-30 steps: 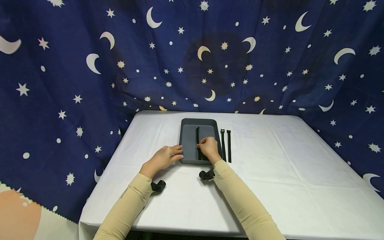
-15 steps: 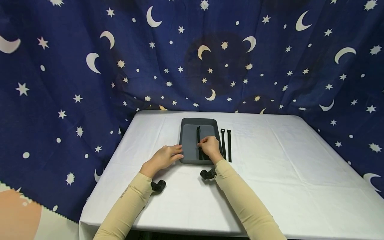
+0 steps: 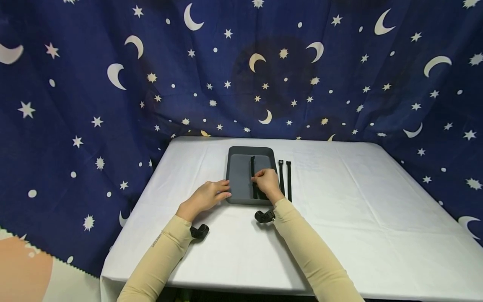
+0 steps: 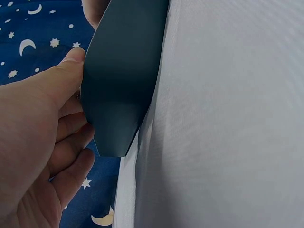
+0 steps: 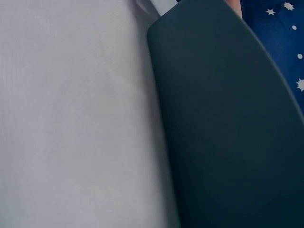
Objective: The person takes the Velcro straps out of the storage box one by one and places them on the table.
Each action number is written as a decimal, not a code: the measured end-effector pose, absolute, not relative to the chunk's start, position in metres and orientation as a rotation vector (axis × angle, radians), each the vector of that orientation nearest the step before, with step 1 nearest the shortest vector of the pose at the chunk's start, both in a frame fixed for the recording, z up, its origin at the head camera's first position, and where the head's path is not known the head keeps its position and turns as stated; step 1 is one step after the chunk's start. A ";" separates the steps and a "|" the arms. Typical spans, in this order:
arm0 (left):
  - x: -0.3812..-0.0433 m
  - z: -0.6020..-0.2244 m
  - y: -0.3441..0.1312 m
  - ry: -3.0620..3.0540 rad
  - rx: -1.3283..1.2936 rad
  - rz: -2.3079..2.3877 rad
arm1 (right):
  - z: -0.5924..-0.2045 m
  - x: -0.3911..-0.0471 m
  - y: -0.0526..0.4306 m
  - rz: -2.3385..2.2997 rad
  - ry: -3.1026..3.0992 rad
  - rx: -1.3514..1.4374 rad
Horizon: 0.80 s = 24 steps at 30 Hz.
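A shallow dark grey tray [image 3: 237,176] lies on the white-covered table. My right hand [image 3: 268,183] reaches over its right side, thumb and finger pinching a long black cable tie [image 3: 253,165] that runs lengthwise inside the tray. The hand hides part of that strap. My left hand [image 3: 206,195] rests against the tray's left wall with fingers extended; in the left wrist view the fingertips touch the rim of the tray [image 4: 121,80]. In the right wrist view, the outer wall of the tray [image 5: 218,114] fills much of the picture.
Two more black cable ties, one [image 3: 281,174] close along the tray's right wall and another [image 3: 289,180] beside it, lie on the tablecloth [image 3: 362,209]. A dark blue curtain [image 3: 226,63] with moons and stars hangs behind the table.
My right hand has shifted slightly to the right, carrying the cable tie the same way within the tray. The left hand stays at the tray's left wall.
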State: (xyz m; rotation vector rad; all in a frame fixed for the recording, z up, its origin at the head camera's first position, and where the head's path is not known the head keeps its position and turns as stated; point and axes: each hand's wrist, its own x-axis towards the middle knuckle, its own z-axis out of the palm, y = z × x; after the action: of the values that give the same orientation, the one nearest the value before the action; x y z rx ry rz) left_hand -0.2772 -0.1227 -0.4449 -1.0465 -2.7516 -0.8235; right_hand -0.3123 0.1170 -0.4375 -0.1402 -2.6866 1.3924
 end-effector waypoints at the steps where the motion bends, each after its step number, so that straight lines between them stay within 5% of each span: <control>1: -0.277 -0.445 -0.123 -2.752 -1.047 -0.820 | -0.438 -0.312 0.117 1.395 -2.688 -0.143; 24: -0.278 -0.446 -0.123 -2.764 -1.043 -0.813 | -0.436 -0.313 0.123 1.462 -2.651 -0.175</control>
State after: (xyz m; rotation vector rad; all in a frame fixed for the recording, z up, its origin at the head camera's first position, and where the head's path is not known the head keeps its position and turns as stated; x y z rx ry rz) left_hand -0.2777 -0.1230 -0.4457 -1.0428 -2.7637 -0.8128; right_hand -0.3128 0.1231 -0.4360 -0.1751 -2.6506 1.4620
